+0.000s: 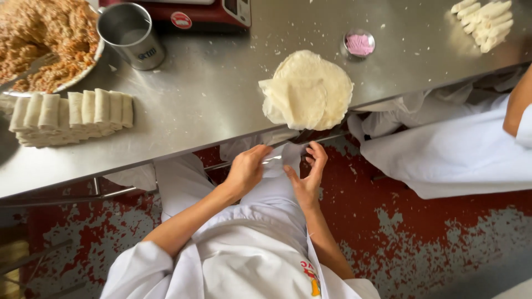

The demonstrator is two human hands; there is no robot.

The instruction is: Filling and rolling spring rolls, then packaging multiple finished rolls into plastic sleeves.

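Now, hands: left hand (245, 169) and right hand (308, 176) pinch a thin white cloth (274, 166) (apron edge, seemingly).
Wrappers: floppy pale round wrappers (307, 88) stacked just beyond the fingers.

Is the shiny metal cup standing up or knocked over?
Standing up. The metal cup sits on the steel table with its open mouth facing up.

table (221, 94): brushed steel, dull sheen | cup (130, 34): shiny metal | wrappers (307, 88): matt, floury dough | apron (260, 243): white cloth

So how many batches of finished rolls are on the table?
2: one stack of rolls at the left, beside the bowl of filling; another pile at the far right corner, partly cropped.
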